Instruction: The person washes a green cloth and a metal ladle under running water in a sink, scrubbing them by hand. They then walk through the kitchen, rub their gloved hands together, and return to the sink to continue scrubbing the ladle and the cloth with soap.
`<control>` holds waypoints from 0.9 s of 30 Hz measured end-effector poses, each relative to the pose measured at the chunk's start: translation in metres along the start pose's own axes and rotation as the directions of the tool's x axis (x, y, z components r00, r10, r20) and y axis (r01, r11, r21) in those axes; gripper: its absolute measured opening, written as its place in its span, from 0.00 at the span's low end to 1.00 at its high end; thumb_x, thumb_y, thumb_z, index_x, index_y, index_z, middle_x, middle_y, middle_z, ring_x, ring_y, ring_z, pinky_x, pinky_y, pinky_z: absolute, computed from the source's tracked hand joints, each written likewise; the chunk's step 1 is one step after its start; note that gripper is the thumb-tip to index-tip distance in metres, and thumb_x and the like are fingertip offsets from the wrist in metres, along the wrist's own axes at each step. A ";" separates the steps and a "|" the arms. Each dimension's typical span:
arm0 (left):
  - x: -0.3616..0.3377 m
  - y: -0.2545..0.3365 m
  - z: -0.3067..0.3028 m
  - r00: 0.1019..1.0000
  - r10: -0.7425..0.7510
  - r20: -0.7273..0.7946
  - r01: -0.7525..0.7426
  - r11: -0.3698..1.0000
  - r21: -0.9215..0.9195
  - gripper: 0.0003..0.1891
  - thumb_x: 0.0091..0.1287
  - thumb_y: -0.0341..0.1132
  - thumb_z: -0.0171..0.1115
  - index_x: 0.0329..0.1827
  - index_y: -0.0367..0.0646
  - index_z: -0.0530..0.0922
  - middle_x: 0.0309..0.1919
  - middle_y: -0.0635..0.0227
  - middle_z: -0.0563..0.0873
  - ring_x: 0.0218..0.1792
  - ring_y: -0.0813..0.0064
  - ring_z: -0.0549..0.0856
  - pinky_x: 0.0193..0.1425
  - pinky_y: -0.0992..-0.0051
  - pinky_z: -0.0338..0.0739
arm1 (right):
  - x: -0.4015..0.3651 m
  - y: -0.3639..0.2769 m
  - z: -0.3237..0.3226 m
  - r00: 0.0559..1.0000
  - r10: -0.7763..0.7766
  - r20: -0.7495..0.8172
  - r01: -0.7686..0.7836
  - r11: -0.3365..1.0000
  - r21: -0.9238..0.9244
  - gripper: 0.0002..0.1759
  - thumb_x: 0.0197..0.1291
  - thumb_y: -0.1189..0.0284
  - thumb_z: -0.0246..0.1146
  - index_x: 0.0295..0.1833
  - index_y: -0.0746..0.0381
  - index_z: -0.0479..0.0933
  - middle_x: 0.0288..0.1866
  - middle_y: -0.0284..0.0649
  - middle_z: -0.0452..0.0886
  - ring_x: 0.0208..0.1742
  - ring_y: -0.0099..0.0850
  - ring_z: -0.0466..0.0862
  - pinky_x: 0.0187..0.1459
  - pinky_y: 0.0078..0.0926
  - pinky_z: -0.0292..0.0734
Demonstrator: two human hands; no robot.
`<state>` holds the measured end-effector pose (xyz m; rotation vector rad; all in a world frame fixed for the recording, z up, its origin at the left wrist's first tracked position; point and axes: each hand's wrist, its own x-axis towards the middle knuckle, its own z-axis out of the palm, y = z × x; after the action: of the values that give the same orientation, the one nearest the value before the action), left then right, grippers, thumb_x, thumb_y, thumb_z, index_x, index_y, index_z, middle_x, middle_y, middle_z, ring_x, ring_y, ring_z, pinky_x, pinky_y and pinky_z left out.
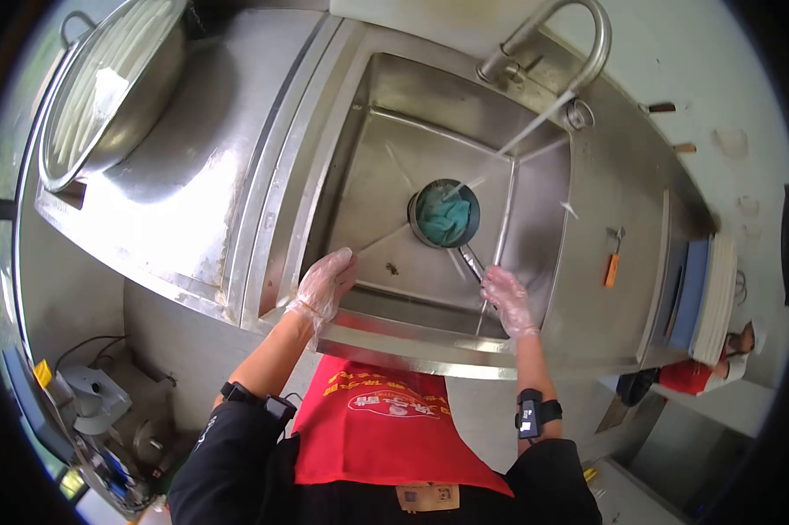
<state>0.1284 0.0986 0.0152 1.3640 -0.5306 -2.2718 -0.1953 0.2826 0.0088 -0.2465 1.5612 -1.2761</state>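
A small dark saucepan (416,229) stands in the steel sink (368,184), with a wet turquoise cloth (443,217) inside it. Its metal handle (471,261) points down and right toward me. My right hand (508,302), in a clear plastic glove, is closed at the end of that handle; the fingertips are partly hidden. My left hand (327,284), gloved too, is over the sink's front left rim with its fingers stretched out and nothing in it. From the curved faucet (600,44) at the back right, a stream of water runs down toward the saucepan.
A large steel basin (145,114) stands on the left counter (211,149). An orange-handled tool (612,267) lies on the right counter, near a stack of blue and white boards (705,293). A person in red (683,376) is at the far right.
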 end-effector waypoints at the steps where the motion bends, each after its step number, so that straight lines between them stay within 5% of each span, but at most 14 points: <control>1: 0.002 -0.001 0.003 1.000 0.005 0.029 -0.004 0.998 -0.056 0.32 0.61 0.46 0.63 0.62 0.35 0.65 0.61 0.54 0.70 0.65 0.59 0.67 0.66 0.60 0.62 | -0.015 -0.020 0.014 1.000 0.022 -0.003 -0.021 0.991 0.134 0.20 0.56 0.76 0.64 0.56 0.62 0.72 0.47 0.40 0.78 0.48 0.27 0.78 0.49 0.27 0.76; 4: 0.003 -0.003 0.011 0.997 -0.026 0.070 0.032 0.996 -0.078 0.26 0.65 0.40 0.60 0.60 0.35 0.66 0.59 0.52 0.71 0.62 0.59 0.71 0.66 0.63 0.65 | -0.032 -0.006 -0.002 0.983 -0.100 -0.153 0.080 0.988 -0.134 0.14 0.57 0.75 0.64 0.49 0.64 0.75 0.40 0.37 0.78 0.39 0.25 0.79 0.43 0.23 0.78; 5: 0.002 -0.002 0.015 0.997 -0.027 0.078 0.032 0.997 -0.067 0.23 0.65 0.39 0.60 0.58 0.35 0.68 0.56 0.53 0.74 0.57 0.61 0.74 0.62 0.65 0.69 | -0.041 -0.004 -0.007 0.965 -0.139 -0.223 0.132 0.990 -0.045 0.06 0.57 0.75 0.63 0.40 0.63 0.76 0.33 0.34 0.77 0.32 0.23 0.77 0.36 0.21 0.76; 9: -0.010 0.002 0.028 0.995 0.009 0.103 -0.005 0.999 -0.035 0.15 0.64 0.37 0.60 0.47 0.36 0.73 0.40 0.60 0.81 0.41 0.69 0.82 0.47 0.72 0.80 | -0.091 0.011 -0.056 0.962 -0.157 -0.225 0.195 0.968 0.158 0.07 0.60 0.70 0.62 0.37 0.62 0.73 0.27 0.33 0.73 0.27 0.23 0.73 0.30 0.24 0.71; 11: -0.015 0.001 0.031 0.994 0.055 0.092 -0.053 0.998 -0.030 0.11 0.64 0.37 0.61 0.39 0.38 0.76 0.29 0.65 0.81 0.29 0.75 0.82 0.34 0.78 0.81 | -0.129 0.030 -0.080 0.835 -0.379 -0.399 0.247 0.906 -0.344 0.09 0.62 0.66 0.60 0.36 0.61 0.73 0.25 0.31 0.72 0.24 0.22 0.71 0.27 0.21 0.67; 13: -0.019 0.000 0.026 0.994 0.083 0.073 -0.080 0.996 -0.051 0.10 0.64 0.38 0.62 0.36 0.40 0.75 0.26 0.67 0.80 0.26 0.76 0.81 0.31 0.79 0.80 | -0.168 0.049 -0.104 0.739 -0.333 -0.586 0.228 0.942 -0.248 0.12 0.63 0.62 0.59 0.33 0.58 0.71 0.23 0.29 0.69 0.23 0.20 0.68 0.24 0.18 0.64; 15: -0.027 -0.005 0.021 0.991 0.129 0.028 -0.127 0.989 -0.073 0.12 0.63 0.41 0.62 0.32 0.42 0.74 0.22 0.70 0.78 0.21 0.78 0.78 0.25 0.80 0.77 | -0.214 0.071 -0.131 0.742 0.107 -0.662 0.278 0.849 0.449 0.15 0.63 0.58 0.58 0.30 0.55 0.69 0.21 0.27 0.66 0.22 0.18 0.66 0.22 0.16 0.60; 18: -0.057 -0.016 0.022 0.978 0.203 -0.050 -0.206 0.976 -0.068 0.16 0.63 0.49 0.62 0.25 0.50 0.71 0.17 0.78 0.72 0.19 0.83 0.72 0.23 0.84 0.67 | -0.291 0.153 -0.196 0.856 -0.026 -0.517 0.341 0.779 0.526 0.18 0.61 0.54 0.59 0.27 0.52 0.64 0.20 0.25 0.63 0.22 0.17 0.67 0.21 0.15 0.60; 21: -0.079 -0.044 0.013 0.946 0.312 -0.083 -0.310 0.950 0.034 0.25 0.57 0.56 0.65 0.17 0.57 0.60 0.13 0.82 0.60 0.15 0.86 0.62 0.17 0.82 0.58 | -0.381 0.255 -0.233 0.633 0.176 -0.754 0.414 0.746 0.522 0.20 0.58 0.54 0.62 0.26 0.50 0.61 0.16 0.24 0.60 0.17 0.17 0.65 0.17 0.17 0.58; 24: -0.100 -0.070 0.011 0.948 0.277 -0.156 -0.275 0.961 0.037 0.24 0.60 0.52 0.64 0.17 0.57 0.59 0.11 0.82 0.58 0.11 0.86 0.56 0.13 0.82 0.50 | -0.484 0.361 -0.251 0.362 0.469 -0.806 0.182 0.812 0.554 0.19 0.57 0.56 0.63 0.26 0.51 0.61 0.12 0.24 0.55 0.10 0.19 0.58 0.12 0.20 0.53; 26: -0.102 -0.085 0.006 0.917 0.332 -0.222 -0.313 0.942 0.119 0.23 0.61 0.51 0.63 0.18 0.57 0.59 0.11 0.83 0.56 0.10 0.86 0.54 0.13 0.82 0.48 | -0.546 0.434 -0.246 0.141 0.513 -0.847 0.240 0.812 0.532 0.17 0.56 0.60 0.62 0.26 0.52 0.61 0.09 0.26 0.54 0.07 0.23 0.55 0.08 0.24 0.50; 27: -0.108 -0.094 0.011 0.878 0.381 -0.290 -0.330 0.920 0.211 0.21 0.63 0.52 0.59 0.20 0.55 0.62 0.14 0.79 0.59 0.12 0.85 0.57 0.14 0.80 0.51 | -0.584 0.482 -0.250 0.125 0.461 -0.879 0.060 0.880 0.470 0.16 0.56 0.62 0.61 0.25 0.52 0.61 0.09 0.28 0.56 0.07 0.24 0.57 0.09 0.25 0.52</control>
<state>0.1482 0.2365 0.0489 1.5316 -0.7843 -1.6956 0.0583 1.0342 -0.0731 1.4209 2.1872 -1.5519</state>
